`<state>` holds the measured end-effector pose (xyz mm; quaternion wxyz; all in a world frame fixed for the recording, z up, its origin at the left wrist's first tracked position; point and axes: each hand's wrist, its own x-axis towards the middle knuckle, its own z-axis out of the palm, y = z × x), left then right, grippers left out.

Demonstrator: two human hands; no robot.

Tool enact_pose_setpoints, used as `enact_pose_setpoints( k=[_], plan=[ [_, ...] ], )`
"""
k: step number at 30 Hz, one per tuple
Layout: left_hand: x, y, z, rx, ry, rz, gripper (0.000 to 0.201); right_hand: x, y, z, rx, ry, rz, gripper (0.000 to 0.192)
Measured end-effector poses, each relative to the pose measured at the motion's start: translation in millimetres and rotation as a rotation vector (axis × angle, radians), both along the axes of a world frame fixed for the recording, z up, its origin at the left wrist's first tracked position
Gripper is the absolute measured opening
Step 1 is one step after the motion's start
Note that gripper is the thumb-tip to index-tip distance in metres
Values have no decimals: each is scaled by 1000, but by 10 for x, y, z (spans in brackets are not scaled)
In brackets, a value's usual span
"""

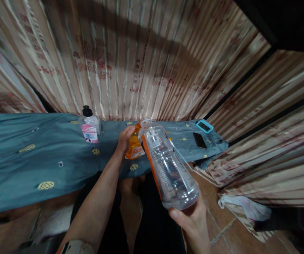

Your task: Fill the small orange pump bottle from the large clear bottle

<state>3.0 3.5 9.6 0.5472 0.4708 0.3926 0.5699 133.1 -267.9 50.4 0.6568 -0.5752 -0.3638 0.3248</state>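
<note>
My right hand (191,220) grips the base of a large clear plastic bottle (167,165) with an orange label strip. The bottle is empty, uncapped and tilted, its open neck pointing up toward the far edge of the table. My left hand (124,139) reaches forward and wraps around a small orange bottle (134,146) standing on the teal cloth (35,158). The neck of the clear bottle sits just to the right of the orange one, nearly touching it.
A clear bottle with a black cap and pink label (89,127) stands further left on the cloth. A black phone (200,140) and a small blue-framed device (204,126) lie at the right end. Striped curtains hang behind. A white bag (244,208) lies on the floor.
</note>
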Motion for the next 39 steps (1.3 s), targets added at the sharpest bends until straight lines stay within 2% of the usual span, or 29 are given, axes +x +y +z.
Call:
enact_pose_setpoints(
  k=[3,7,12,20,28,34,39],
  plan=[
    [-3,2,-9,-11,-25,-25,27,-6,10,-20,45,-19,-25,81],
    [2,14,-25,-13,-33,-11,27,-19,9,-30,3,-13,-27,81],
    [-1,35,-52,-7,-27,-17,30,7,17,-90,48,-24,-39,89],
    [-10,47,-68,-8,-50,-10,37,-100,30,114,-34,-1,-19,89],
    [-23,17,-32,11,-15,-7,36,5,29,29,-23,-47,-6,91],
    [-6,41,-44,-22,-5,-9,38,-76,30,91,-34,-18,-21,87],
    [-9,50,-61,11,-28,-6,36,-120,38,105,-24,22,-29,89]
  ],
)
